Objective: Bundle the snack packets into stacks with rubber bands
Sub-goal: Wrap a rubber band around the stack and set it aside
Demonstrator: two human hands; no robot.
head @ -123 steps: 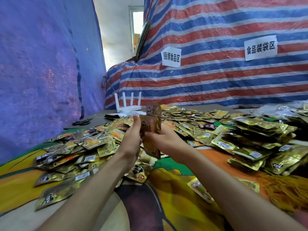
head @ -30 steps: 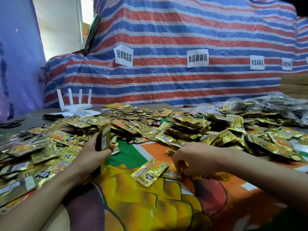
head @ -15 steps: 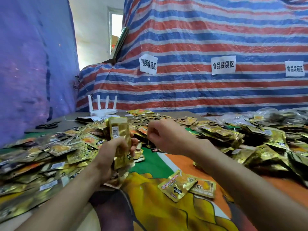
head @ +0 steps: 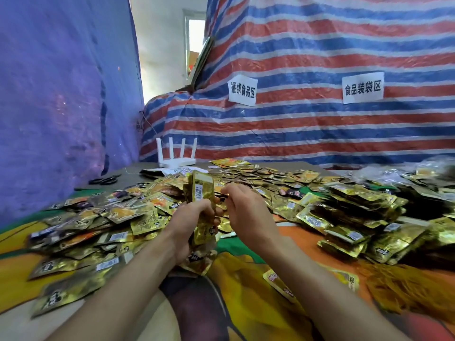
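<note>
Left hand [head: 189,217] grips an upright stack of gold foil snack packets [head: 200,190]. Right hand [head: 246,212] is curled beside it, can't tell if it's pinching anything.

- The left forearm [head: 118,286] is reaching in from the lower left, bare, angling up toward the middle of the view.
- The left grip [head: 189,222] is clasping a stack of packets [head: 202,193] around its lower half, fingers wrapped round the far side and the back of the hand facing the camera, keeping the stack upright.
- The right forearm [head: 320,279] is coming in from the lower right, also bare, and is sloping up to meet the left.
- The right grip [head: 248,212] is hovering just beside the stack, back of the hand up, with its fingers [head: 227,191] curling in toward the stack's upper edge; whatever they may be pinching is hidden.
- The two wrists are sitting close together, nearly level.
</note>
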